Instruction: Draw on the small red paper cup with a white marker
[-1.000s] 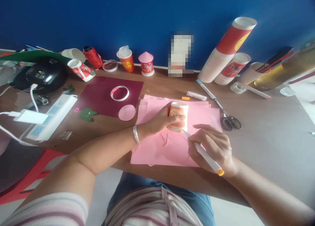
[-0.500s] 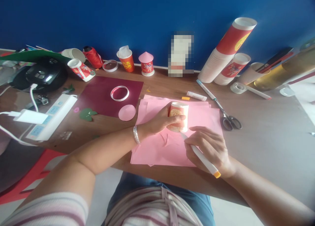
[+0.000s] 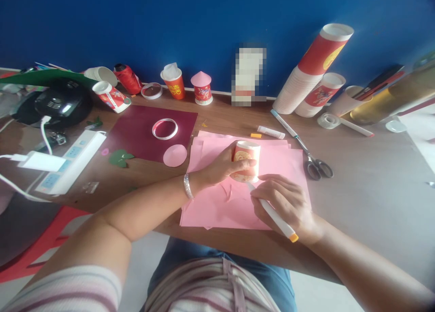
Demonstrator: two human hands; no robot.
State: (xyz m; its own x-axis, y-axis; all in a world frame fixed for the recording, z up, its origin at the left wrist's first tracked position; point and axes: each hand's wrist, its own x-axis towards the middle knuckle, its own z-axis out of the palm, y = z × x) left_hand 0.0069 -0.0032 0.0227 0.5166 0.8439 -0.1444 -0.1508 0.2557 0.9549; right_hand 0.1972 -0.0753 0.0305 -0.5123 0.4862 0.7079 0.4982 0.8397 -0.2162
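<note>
In the head view, a paper cup (image 3: 241, 152) stands on a stack of pink paper (image 3: 207, 208) in front of the person. The cup is red, with a gold round design on its side, a white edge at the top and a pale, patterned band at the bottom. Bright light falls on its right side and washes the red out almost to white.

The left hand (image 3: 224, 165) is clamped on the cup from the left, thumb laid across the front over part of the design. The right hand (image 3: 283, 203) grips a white marker (image 3: 276, 217) with an orange end, fingers closed on it. The marker slants down to the cup's bottom edge; whether its tip touches cup or paper is hard to tell.

A pink paper circle (image 3: 175, 156) lies left of the stack, and scissors (image 3: 318, 168) lie to its right.
</note>
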